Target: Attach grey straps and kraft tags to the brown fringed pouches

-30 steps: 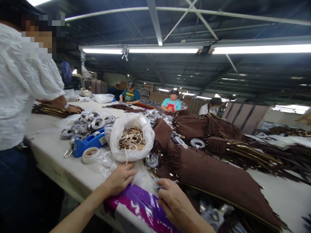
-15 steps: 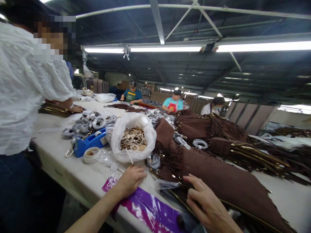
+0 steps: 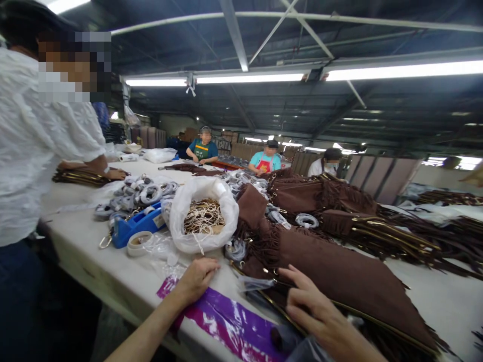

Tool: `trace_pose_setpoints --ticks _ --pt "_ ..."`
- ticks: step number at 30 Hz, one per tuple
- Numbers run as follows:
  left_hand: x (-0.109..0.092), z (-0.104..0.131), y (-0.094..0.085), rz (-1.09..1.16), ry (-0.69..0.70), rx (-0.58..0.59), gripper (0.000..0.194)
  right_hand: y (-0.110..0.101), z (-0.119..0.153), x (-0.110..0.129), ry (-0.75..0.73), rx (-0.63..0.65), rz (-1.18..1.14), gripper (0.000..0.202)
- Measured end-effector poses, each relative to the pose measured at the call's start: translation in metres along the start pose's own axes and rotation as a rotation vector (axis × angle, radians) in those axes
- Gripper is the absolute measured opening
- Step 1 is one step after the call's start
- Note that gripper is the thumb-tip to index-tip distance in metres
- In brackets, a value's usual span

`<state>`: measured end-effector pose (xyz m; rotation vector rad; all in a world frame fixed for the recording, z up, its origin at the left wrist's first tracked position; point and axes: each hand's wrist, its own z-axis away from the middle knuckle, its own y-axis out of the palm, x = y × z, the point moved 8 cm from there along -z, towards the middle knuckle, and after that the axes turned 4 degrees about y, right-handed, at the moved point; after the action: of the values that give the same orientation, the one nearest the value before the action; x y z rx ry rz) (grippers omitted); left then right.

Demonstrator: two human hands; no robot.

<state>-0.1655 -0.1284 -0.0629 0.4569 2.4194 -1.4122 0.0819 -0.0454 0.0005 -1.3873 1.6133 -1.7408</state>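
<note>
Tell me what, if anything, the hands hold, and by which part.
No hold shows: the left hand lies at the purple plastic sheet, its underside hidden; the right hand, open, is by the brown bag.

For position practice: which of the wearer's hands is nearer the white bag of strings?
Left. The left hand is just in front of the bag; the right hand is farther off, rightward.

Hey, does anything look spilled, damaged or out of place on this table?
Nothing looks spilled or clearly damaged. Slightly odd: the tape roll lies loose beside the blue dispenser rather than in it. The purple plastic by the left hand looks creased, though that may be normal.
</note>
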Motion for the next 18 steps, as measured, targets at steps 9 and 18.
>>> trace_pose_setpoints --ticks 9,18 --pt "-0.012 -0.005 0.000 -0.048 0.057 0.062 0.026 0.027 0.024 0.036 -0.200 -0.147 0.093 0.014" --pt "-0.007 -0.003 -0.001 -0.086 0.001 0.044 0.029 -0.055 0.030 -0.026 0.046 -0.287 0.079 0.031"
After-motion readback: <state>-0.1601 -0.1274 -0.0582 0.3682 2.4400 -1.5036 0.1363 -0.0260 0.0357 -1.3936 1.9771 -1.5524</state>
